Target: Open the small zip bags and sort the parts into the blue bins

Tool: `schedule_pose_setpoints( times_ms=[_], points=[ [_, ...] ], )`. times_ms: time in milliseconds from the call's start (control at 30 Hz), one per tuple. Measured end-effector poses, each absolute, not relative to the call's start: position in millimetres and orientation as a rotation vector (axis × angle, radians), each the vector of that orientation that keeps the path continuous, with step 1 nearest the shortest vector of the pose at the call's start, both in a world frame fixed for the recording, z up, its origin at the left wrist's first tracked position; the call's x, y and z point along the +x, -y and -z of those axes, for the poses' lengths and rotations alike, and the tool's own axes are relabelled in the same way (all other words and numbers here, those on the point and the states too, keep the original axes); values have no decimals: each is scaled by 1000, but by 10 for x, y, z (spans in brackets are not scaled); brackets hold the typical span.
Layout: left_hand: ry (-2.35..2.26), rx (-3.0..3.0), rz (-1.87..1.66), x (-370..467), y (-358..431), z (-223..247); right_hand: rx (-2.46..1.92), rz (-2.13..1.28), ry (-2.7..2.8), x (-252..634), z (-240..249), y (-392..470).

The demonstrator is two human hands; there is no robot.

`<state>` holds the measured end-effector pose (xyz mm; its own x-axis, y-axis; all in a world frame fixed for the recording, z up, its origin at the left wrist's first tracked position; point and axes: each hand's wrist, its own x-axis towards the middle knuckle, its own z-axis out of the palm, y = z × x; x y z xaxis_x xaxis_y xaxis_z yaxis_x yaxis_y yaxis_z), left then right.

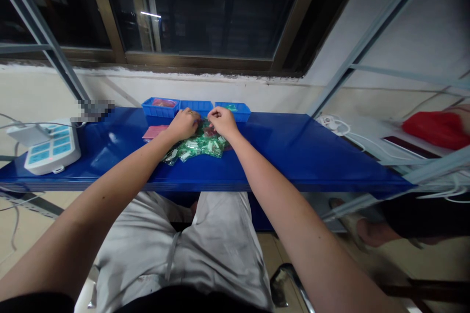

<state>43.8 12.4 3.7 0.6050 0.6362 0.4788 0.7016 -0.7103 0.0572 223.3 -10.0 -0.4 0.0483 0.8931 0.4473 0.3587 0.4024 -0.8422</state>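
Observation:
Over the back of a heap of small clear packets with green and white contents (198,147), my left hand (186,123) rests palm down, its fingers curled and partly hidden. My right hand (222,120) is just to the right, thumb and forefinger pinched together; anything between them is too small to make out. Between the hands, some dark reddish packets show in the heap. A stack of pink packets (153,132) lies left of the heap, beside my left wrist.
Behind my hands stand three blue bins: a left bin (149,107) with reddish packets, a middle bin (196,104), and a right bin (243,110) with green packets. A white power strip (55,149) sits on the blue table (293,151) at left. Another person's foot (352,220) shows at right.

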Motion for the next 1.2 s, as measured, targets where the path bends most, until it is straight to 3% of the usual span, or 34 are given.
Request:
schedule_pose_setpoints(
  times_ms=[167,633,833,1067,1200],
  points=[
    [1092,-2659,698,432,-128,-59,-1142,-587,1541,2247,53,37],
    [1099,-2613,1295,420,-140,-151,-1144,-507,1577,2262,80,2],
    [1375,-2639,1721,463,-63,-235,-1104,-566,1580,2233,68,2],
    [1608,-2841,1939,549,-58,-189,-1139,-625,1551,2260,40,15],
    [1761,-2969,1896,556,-17,-196,-1170,-635,1461,2276,28,6]
  ],
)
